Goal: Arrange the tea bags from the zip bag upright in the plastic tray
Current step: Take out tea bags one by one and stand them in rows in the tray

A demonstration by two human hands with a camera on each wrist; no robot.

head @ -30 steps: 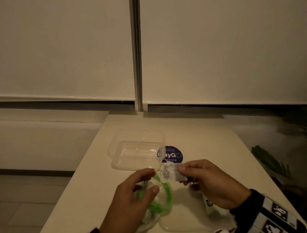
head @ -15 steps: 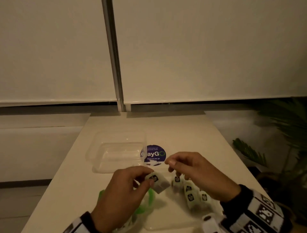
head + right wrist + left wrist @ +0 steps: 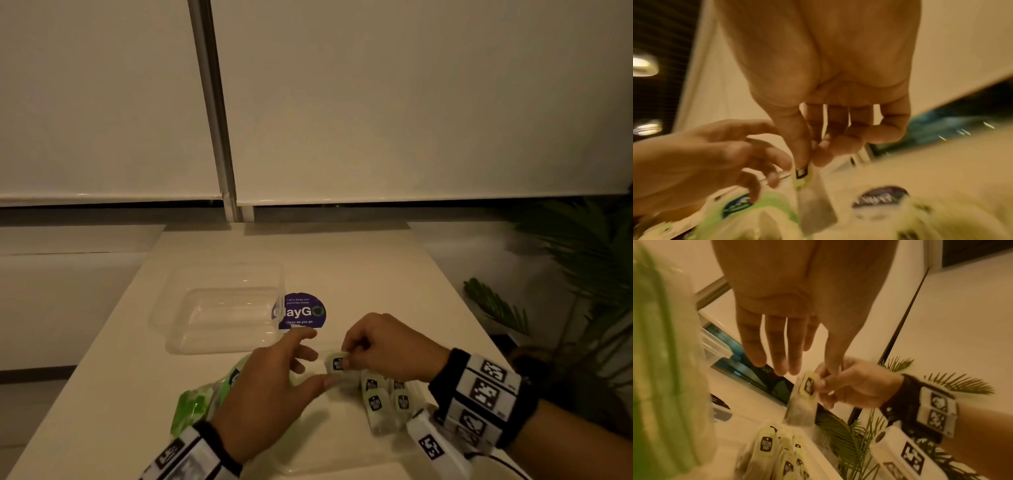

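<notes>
The clear plastic tray stands with nothing in it at the table's middle left. My right hand pinches the tag of a tea bag between thumb and forefinger; the tea bag hangs below the pinch, just above the table. My left hand is beside it with fingers straight and spread, the thumb close to the bag. Several more tea bags lie flat under my right wrist. The green zip bag lies under my left wrist and shows as a green blur in the left wrist view.
A round purple sticker sits on the table just right of the tray. A potted palm stands off the table's right edge. Window blinds hang behind the far end of the table.
Half a second ago my left hand held the tea bag; now my right hand pinches its tag and my left fingers have straightened. Both hands have shifted a little to the right.
</notes>
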